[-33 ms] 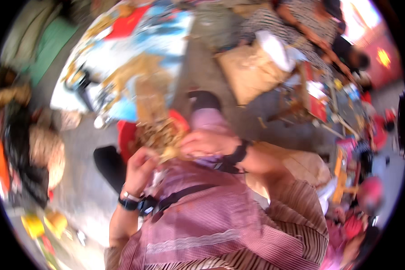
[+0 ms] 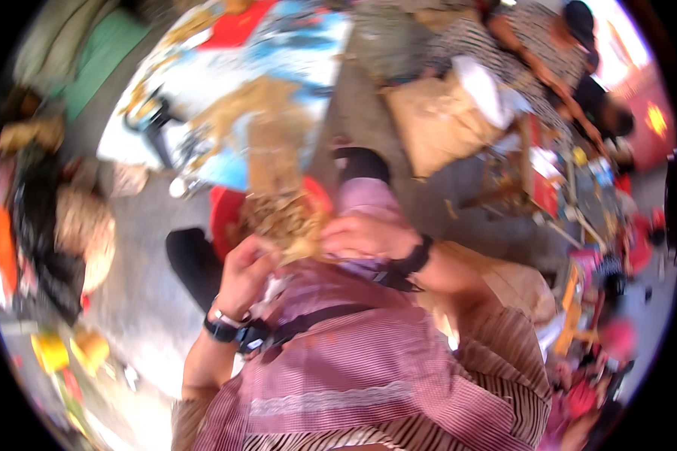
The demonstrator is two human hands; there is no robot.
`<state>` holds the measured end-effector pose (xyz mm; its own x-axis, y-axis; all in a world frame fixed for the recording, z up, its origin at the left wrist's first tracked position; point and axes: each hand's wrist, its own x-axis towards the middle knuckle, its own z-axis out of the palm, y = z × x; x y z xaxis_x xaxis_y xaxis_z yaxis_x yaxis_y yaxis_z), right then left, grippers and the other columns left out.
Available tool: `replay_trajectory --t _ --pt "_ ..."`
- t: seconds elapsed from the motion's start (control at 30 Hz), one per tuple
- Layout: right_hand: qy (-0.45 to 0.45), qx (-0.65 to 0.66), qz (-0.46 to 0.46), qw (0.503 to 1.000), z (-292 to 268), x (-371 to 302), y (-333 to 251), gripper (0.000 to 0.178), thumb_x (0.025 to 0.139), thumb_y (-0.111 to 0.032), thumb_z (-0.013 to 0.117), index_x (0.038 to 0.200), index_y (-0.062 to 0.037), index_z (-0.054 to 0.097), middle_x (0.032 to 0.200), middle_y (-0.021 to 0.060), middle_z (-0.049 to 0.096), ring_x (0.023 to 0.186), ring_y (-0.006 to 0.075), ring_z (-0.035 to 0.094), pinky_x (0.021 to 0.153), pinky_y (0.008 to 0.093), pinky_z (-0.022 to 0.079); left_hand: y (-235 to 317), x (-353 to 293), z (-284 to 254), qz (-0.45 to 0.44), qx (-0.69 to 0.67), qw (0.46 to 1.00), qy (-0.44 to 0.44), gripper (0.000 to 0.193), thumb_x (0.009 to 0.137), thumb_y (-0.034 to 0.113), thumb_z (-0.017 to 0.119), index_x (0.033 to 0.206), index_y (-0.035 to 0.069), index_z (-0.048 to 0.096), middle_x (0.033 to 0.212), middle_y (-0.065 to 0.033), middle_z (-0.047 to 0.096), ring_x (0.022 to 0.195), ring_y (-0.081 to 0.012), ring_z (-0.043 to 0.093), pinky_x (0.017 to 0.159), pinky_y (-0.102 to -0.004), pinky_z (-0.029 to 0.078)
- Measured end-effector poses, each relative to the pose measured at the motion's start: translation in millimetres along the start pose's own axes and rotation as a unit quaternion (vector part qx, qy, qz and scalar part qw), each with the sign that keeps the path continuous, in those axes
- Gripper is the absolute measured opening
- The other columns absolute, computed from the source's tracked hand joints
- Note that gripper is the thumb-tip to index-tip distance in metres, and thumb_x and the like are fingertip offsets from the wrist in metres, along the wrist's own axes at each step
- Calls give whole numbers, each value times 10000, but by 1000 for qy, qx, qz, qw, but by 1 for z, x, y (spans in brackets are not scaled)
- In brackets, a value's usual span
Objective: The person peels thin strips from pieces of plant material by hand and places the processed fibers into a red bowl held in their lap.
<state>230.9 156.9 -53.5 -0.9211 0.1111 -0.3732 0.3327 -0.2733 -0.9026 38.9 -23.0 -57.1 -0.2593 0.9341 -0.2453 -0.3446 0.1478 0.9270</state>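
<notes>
Between my knees sits a red basin [image 2: 223, 218] heaped with small tan-brown pieces [image 2: 280, 219], too blurred to name. Over its near left edge is my left hand [image 2: 242, 272], fingers curled and pressed together; whatever they grip is too small to make out. My right hand [image 2: 370, 239] bends inward at the near right edge, its fingers closed beside a pale yellowish piece [image 2: 302, 249]. The fingertips partly hide what lies there. A flat brown strip [image 2: 273, 154] stretches from the basin toward the table.
Ahead stands a white-and-blue table [image 2: 132, 109] with brown scraps and a black tool [image 2: 154, 128]. A tan sack [image 2: 429, 124] lies at the far right, near a seated person [image 2: 538, 60] and a wooden stool [image 2: 530, 177]. Black plastic bags [image 2: 41, 233] and yellow containers [image 2: 50, 352] are leftward.
The whole view has shifted, so the table, basin and sack appear a little farther right and the table higher. Both hands keep nearly the same place at the basin.
</notes>
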Motion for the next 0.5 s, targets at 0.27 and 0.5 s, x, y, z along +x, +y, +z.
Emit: replay_trajectory --t 0.27,0.5 --pt "-37 81 89 992 -2 16 -18 168 897 -126 584 970 17 629 616 -45 497 435 11 360 378 175 246 -2 17 -16 -6 94 989 -116 282 969 286 488 1044 20 543 1006 -55 565 911 -110 544 805 -258 457" --pt "-106 5 116 988 6 41 -26 196 913 -211 591 876 -19 602 616 -54 484 470 13 389 422 175 295 12 34 -6 -196 -115 950 -216 180 954 227 522 959 50 490 870 -119 649 696 -130 633 612 -241 523"
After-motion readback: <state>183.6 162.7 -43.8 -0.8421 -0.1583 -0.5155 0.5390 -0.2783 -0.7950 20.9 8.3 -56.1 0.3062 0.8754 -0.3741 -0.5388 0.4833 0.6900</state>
